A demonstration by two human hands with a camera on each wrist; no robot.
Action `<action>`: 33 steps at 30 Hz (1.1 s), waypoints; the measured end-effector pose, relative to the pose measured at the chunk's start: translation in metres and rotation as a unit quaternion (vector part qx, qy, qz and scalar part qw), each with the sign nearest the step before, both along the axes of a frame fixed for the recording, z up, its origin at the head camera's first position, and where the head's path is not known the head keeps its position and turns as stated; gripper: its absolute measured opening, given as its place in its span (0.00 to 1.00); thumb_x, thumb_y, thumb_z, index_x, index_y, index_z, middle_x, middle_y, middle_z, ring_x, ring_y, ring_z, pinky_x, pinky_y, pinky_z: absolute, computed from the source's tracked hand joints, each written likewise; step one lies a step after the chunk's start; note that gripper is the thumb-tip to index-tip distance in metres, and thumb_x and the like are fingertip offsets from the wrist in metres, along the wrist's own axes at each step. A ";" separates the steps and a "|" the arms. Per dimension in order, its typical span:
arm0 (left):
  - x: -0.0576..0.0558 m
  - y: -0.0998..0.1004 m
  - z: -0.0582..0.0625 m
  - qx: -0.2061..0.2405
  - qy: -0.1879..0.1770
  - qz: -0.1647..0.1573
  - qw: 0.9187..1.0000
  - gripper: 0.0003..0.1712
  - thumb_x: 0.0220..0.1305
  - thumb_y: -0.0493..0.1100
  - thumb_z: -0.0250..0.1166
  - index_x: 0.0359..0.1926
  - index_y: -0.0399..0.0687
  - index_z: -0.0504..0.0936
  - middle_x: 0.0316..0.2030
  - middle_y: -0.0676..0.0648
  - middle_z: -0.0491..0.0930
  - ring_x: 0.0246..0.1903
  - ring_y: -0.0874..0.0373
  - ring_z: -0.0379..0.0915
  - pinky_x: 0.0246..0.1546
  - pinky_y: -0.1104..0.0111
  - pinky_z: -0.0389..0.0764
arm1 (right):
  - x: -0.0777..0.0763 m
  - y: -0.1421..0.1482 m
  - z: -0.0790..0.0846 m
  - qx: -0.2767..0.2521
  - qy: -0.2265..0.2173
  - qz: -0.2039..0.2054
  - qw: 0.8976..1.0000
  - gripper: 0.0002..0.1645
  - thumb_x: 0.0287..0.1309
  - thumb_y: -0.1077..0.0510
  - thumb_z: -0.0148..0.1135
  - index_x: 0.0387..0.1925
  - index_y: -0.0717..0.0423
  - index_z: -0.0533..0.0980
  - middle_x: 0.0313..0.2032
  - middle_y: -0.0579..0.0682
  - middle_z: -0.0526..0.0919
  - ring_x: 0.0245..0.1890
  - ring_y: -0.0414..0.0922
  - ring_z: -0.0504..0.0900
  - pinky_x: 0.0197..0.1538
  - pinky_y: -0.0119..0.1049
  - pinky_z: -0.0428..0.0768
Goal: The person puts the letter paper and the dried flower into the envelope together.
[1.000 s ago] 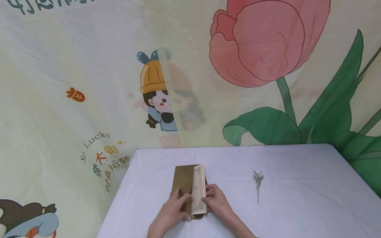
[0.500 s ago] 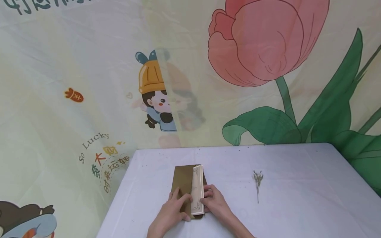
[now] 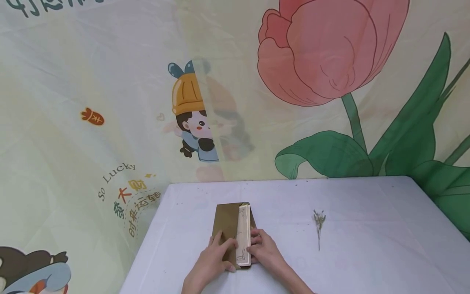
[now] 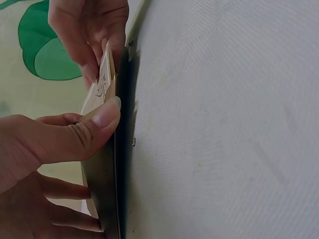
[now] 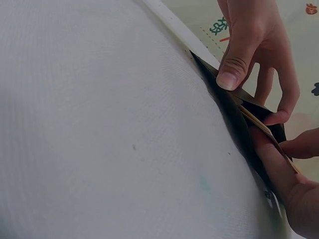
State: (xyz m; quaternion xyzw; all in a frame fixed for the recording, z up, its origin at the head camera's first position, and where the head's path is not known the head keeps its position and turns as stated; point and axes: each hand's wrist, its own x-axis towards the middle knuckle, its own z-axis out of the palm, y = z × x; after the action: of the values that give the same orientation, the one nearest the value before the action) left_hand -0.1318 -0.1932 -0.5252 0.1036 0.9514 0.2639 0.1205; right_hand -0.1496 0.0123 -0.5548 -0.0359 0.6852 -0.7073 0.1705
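Observation:
A bronze-gold envelope (image 3: pixel 225 218) lies on the table in the head view, its opening to the right. A cream card (image 3: pixel 243 237) with scroll-like corner patterns sits partly inside it, its right strip showing. My left hand (image 3: pixel 211 261) holds the envelope: its thumb (image 4: pixel 107 113) is on the near edge, with bent fingers on top by the opening. My right hand (image 3: pixel 269 251) pinches the card's outer edge between thumb and fingers. In the right wrist view, some right fingers (image 5: pixel 274 159) lie under the card, between it and the dark envelope flap (image 5: pixel 234 114).
A small sprig of dried flowers (image 3: pixel 318 224) lies to the right on the white tablecloth (image 3: pixel 367 245). Behind the table hangs a printed cloth (image 3: pixel 235 36) with a large tulip and cartoon figures.
The card has slid slightly left, deeper into the envelope, and my right hand has shifted left with it. My left hand stays in place on the envelope.

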 end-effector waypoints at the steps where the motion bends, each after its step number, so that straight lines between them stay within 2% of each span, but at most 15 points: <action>1: 0.000 0.000 0.000 0.000 0.002 -0.001 1.000 0.33 0.45 0.51 0.81 0.54 0.67 0.79 0.73 0.22 0.56 0.65 0.06 0.48 0.49 0.19 0.66 | 0.000 0.000 0.000 0.001 0.000 0.000 1.000 0.35 0.55 0.71 0.62 0.64 0.74 0.63 0.43 0.61 0.84 0.36 0.48 0.88 0.35 0.44 0.89; 13: 0.002 0.000 0.000 0.000 0.014 -0.011 1.000 0.32 0.45 0.51 0.81 0.52 0.69 0.78 0.73 0.22 0.57 0.64 0.06 0.50 0.47 0.21 0.69 | 0.002 -0.006 0.001 -0.008 -0.004 0.009 1.000 0.36 0.54 0.73 0.63 0.65 0.74 0.63 0.41 0.61 0.83 0.34 0.46 0.87 0.33 0.42 0.88; 33: 0.002 0.001 0.003 -0.004 0.017 -0.007 1.000 0.32 0.45 0.51 0.81 0.53 0.68 0.78 0.73 0.21 0.57 0.64 0.06 0.50 0.46 0.21 0.69 | 0.005 -0.009 0.000 0.013 0.027 0.024 0.999 0.40 0.49 0.74 0.63 0.66 0.75 0.63 0.40 0.61 0.83 0.35 0.49 0.86 0.34 0.46 0.89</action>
State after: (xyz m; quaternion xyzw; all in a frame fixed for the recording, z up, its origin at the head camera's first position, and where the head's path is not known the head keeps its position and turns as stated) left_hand -0.1300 -0.1922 -0.5217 0.1142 0.9535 0.2575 0.1066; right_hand -0.1448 0.0035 -0.5545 -0.0688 0.6977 -0.6927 0.1692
